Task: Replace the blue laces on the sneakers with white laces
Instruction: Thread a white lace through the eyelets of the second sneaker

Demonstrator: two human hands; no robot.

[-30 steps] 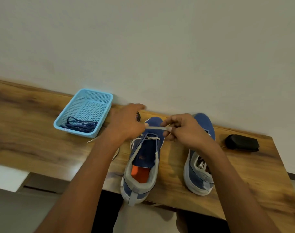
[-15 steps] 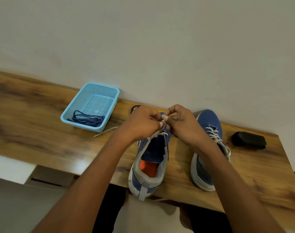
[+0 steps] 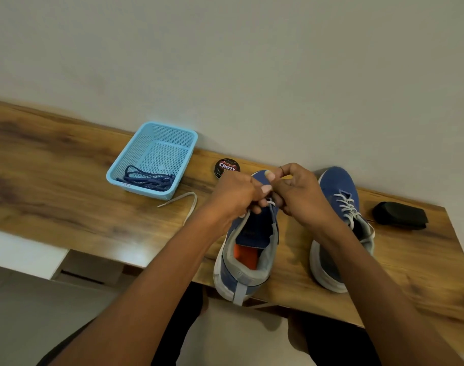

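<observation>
Laces (image 3: 149,179) in basket (image 3: 172,133), left of sneakers (image 3: 248,262)

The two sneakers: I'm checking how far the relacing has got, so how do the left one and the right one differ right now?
The right sneaker has white lace crossed up several rows; the left sneaker shows white lace only near its toe end, with the tongue open and an orange insole visible. Both hands, left hand and right hand, work at the left sneaker, while the right sneaker stands untouched. Both are blue with pale soles, toes toward the wall, on the wooden table.

Soft, even indoor light; a pale glare patch on the tabletop (image 3: 135,253) near its front edge, faint shadows, wide-angle bending at the edges, slight blur throughout
</observation>
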